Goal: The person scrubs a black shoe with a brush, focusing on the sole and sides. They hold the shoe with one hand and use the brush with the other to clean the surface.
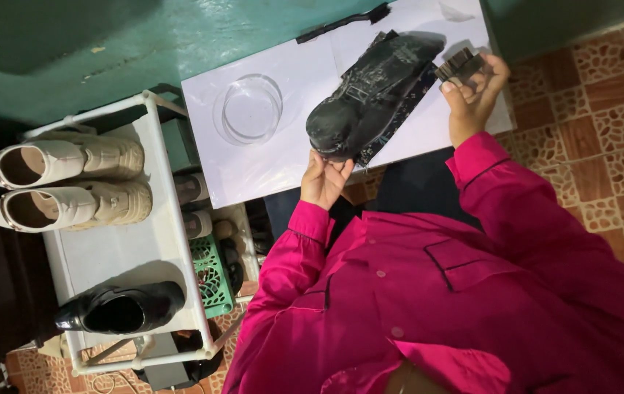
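A black shoe [370, 95] lies on a dark cloth on the white table [268, 168]. My left hand [324, 179] pinches the shoe's toe end at the table's near edge. Beside the shoe's heel end, my right hand [472, 91] holds a small dark brush [459, 64]. Both arms wear bright pink sleeves.
A clear round dish [248, 109] sits on the table left of the shoe, and a long black brush [345, 22] lies at the far edge. To the left stands a white shoe rack [159, 241] with two cream wedge shoes [64, 182] and a black shoe [118, 308].
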